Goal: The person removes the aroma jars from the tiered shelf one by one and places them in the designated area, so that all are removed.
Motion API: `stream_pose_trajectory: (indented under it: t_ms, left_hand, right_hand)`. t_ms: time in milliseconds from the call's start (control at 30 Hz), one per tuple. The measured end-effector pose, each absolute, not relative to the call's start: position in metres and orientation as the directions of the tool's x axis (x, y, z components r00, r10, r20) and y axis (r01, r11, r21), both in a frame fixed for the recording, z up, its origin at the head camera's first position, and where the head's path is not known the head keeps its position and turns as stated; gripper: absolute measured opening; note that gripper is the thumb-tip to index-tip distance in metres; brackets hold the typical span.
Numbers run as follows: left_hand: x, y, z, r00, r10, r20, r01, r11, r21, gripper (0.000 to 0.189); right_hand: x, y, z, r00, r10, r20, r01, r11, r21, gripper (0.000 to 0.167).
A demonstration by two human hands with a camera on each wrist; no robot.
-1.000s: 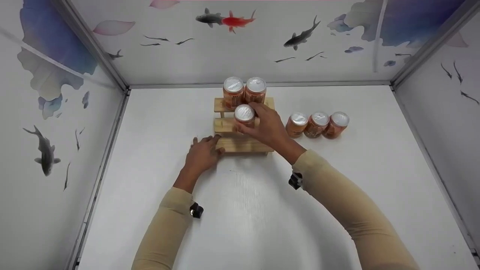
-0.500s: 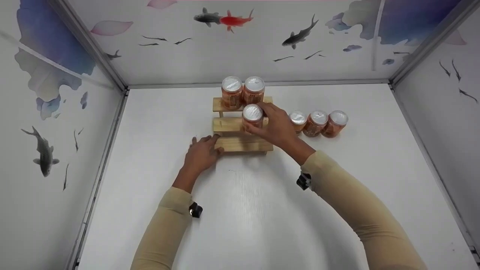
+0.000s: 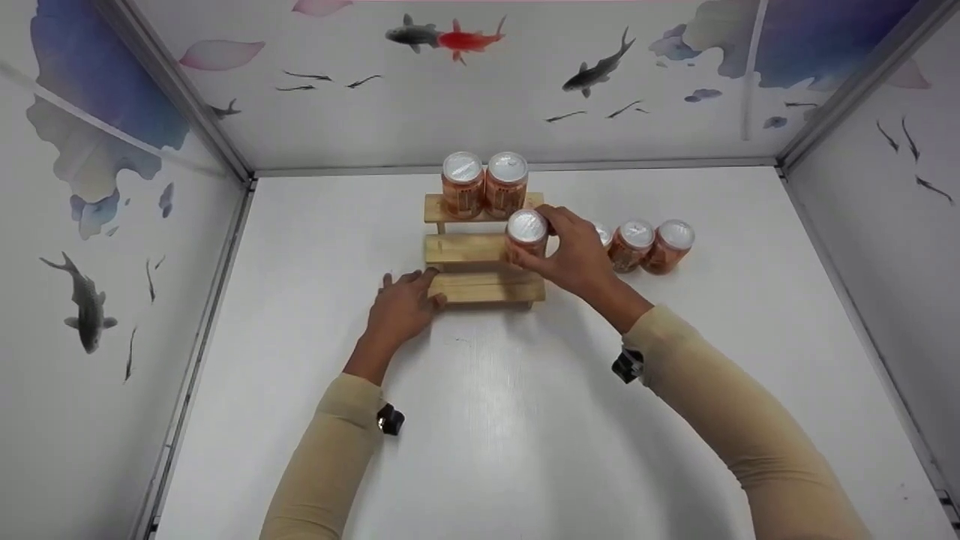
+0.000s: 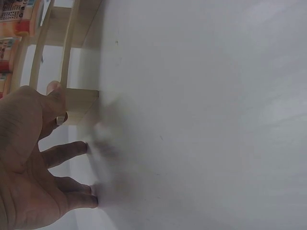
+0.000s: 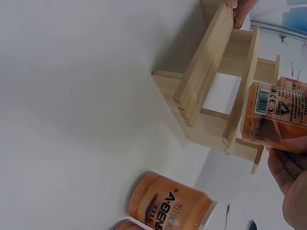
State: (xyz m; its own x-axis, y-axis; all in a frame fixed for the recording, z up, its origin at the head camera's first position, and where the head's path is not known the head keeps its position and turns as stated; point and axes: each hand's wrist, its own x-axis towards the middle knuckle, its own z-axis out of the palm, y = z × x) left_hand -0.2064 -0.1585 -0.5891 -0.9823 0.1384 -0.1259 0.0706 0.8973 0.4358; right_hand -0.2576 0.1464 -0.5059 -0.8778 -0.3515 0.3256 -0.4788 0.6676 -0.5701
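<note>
A three-tier wooden rack (image 3: 465, 249) stands near the back of the white table. My right hand (image 3: 581, 251) holds an orange can (image 3: 527, 234) with a silver lid, thumb on one side and fingers on the other. That can is upright at the right end of the middle shelf; its base is at shelf level, though I cannot tell whether it bears fully on the board. My left hand (image 3: 401, 307) grips the left end of the lowest shelf (image 3: 487, 288) between thumb and finger, its other fingertips touching the table. Two similar cans (image 3: 463, 187) stand side by side on the top shelf.
Right of the rack, three more orange cans (image 3: 632, 247) stand in a row on the table, the nearest partly hidden by my right hand. White walls (image 3: 480, 112) with painted fish enclose the table at the back and both sides.
My right hand has moved the held can rightward along the middle shelf, from near its centre to its right end. My left hand has kept its place on the rack.
</note>
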Motion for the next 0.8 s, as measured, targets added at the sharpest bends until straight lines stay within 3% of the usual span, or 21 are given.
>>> stream_pose_trajectory:
  t_ms: [800]
  left_hand:
    - [-0.204, -0.160, -0.586, -0.982, 0.121, -0.147, 0.036, 0.876, 0.481, 0.066]
  right_hand:
    - [-0.250, 0.187, -0.511, -0.892, -0.287, 0.350, -0.445, 0.701, -0.557, 0.067]
